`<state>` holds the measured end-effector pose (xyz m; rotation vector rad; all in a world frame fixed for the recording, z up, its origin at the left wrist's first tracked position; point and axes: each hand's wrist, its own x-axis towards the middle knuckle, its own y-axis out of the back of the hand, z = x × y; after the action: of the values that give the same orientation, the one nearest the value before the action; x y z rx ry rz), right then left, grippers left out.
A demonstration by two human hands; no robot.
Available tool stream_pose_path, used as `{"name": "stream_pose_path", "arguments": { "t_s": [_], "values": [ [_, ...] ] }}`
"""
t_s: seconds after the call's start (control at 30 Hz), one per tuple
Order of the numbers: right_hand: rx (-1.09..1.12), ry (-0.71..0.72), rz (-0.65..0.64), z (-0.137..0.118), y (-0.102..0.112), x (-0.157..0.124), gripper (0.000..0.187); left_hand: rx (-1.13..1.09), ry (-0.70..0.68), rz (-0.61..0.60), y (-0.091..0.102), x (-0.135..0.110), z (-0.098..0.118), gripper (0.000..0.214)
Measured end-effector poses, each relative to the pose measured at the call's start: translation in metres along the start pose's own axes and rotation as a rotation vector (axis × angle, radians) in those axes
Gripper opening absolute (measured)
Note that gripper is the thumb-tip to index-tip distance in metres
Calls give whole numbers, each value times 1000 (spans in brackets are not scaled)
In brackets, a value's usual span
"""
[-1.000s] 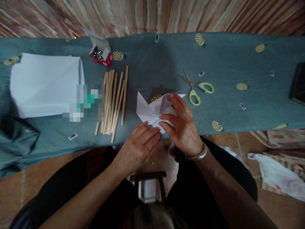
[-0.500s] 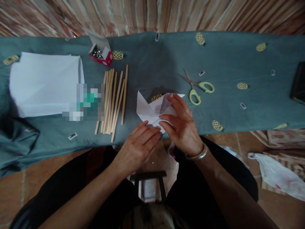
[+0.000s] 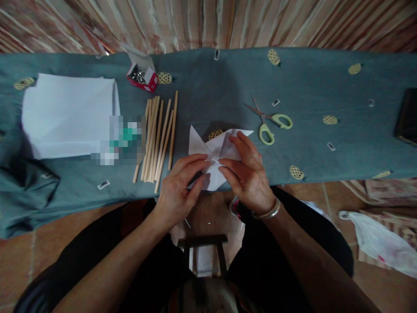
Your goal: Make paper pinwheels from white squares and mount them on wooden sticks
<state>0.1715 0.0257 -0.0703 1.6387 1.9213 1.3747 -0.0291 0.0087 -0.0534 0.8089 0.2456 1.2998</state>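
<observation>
A white paper pinwheel lies near the table's front edge, its pointed blades standing up around a folded centre. My left hand is closed on its left side, thumb below and fingers near the middle. From the right, my right hand presses thumb and index finger at the centre while its other fingers rest on the right blade. Both hands partly cover the paper. Scissors with light green handles lie spread apart just beyond my right hand. Left of the pinwheel lie several wooden sticks.
A stack of white paper is at the left, with a blurred green and white item at its corner. Behind the sticks stands an open red box of small metal pieces. A dark object sits at the far right of the green tablecloth.
My left hand has shifted from the paper's front edge up to its left side, fingers now near the centre. My right hand stays at the middle. The view has moved slightly.
</observation>
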Motion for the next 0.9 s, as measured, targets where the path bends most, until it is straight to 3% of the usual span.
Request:
{"name": "stream_pose_path", "arguments": {
  "t_s": [0.2, 0.37, 0.9],
  "values": [
    [21, 29, 23, 3, -1, 0, 19, 11, 4, 23, -1, 8, -11, 22],
    [18, 29, 28, 2, -2, 0, 21, 25, -46, -29, -4, 15, -17, 26],
    [32, 43, 17, 4, -1, 0, 21, -61, 76, -44, -3, 14, -17, 23]
  ]
}}
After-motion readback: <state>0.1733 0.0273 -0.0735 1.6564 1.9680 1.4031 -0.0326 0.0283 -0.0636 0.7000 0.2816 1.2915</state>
